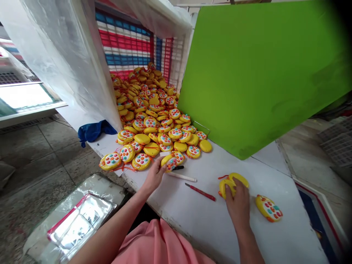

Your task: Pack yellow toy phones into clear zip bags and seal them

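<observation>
My left hand (155,174) is closed around the edge of a yellow button toy (172,161), just in front of the big heap. The toy is oval, with a white face full of coloured round buttons and orange parts; another toy may overlap it. On the right of the table, my right hand (238,194) has its thumb and fingers around two yellow toys (228,187), which lie plain side up with a bit of red cord beside them. Farther right, a single toy (269,209) rests with its buttons upward.
A heap of similar toys (151,123) spills from a plastic-lined crate (123,44). A tall green board (255,73) leans behind the white table (203,220). A red craft knife (200,191), a white pen (183,177) and a blue cloth (95,131) lie on it.
</observation>
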The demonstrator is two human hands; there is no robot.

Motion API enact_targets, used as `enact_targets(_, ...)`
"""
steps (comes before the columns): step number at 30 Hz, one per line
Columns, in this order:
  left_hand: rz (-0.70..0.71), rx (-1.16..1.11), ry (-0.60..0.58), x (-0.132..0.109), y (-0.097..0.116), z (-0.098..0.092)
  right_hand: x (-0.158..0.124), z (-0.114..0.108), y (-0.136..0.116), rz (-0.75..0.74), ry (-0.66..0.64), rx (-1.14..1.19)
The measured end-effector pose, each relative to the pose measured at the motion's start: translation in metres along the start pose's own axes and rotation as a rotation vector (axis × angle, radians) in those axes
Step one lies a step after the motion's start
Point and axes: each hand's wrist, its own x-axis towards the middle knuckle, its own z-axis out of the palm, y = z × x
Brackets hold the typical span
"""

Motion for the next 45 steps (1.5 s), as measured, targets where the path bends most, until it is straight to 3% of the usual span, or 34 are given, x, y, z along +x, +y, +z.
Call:
enact_targets(4, -0.284, -0.659, -0.198, -0.022, 0.021, 0.026, -0.018, 0.023, -0.055, 0.216, -0.465, 0.602)
enact_targets(7, -0.348, -0.689, -0.304, -0.036, 0.03, 0.038, -0.028, 0.03, -0.093, 0.271, -0.641, 0.847)
enact_targets(10, -0.338, -0.533, -0.354, -0.043, 0.036, 0.041, -0.032, 0.032, -0.108, 0.348, -0.674, 0.98)
enact_targets(14, -0.264, -0.521, -0.301, -0.046, 0.035, 0.044, -0.04, 0.035, -0.108, 0.49, -0.68, 1.189)
enact_targets(19, -0.174, -0.365, -0.246, -0.049, 0.026, 0.046, -0.053, 0.033, -0.112, 0.482, -0.743, 1.332)
enact_targets(23, -0.169, -0.299, -0.351, -0.044, 0.023, 0.039, -0.054, 0.029, -0.112, 0.5, -0.839, 1.263)
enact_targets(27, -0.134, -0.342, -0.328, -0.043, 0.023, 0.036, -0.053, 0.033, -0.11, 0.508, -0.733, 1.161)
enact_targets(31, -0.133, -0.444, -0.348, -0.048, 0.021, 0.039, -0.054, 0.037, -0.111, 0.596, -0.662, 1.227)
enact_targets(36, -0.155, -0.379, -0.356, -0.051, 0.02, 0.039, -0.055, 0.033, -0.111, 0.678, -0.791, 1.286)
enact_targets(39, -0.144, -0.386, -0.38, -0.05, 0.023, 0.037, -0.054, 0.031, -0.109, 0.673, -0.842, 1.262)
enact_targets(45, -0.159, -0.465, -0.314, -0.046, 0.025, 0.035, -0.051, 0.03, -0.103, 0.541, -0.729, 1.231)
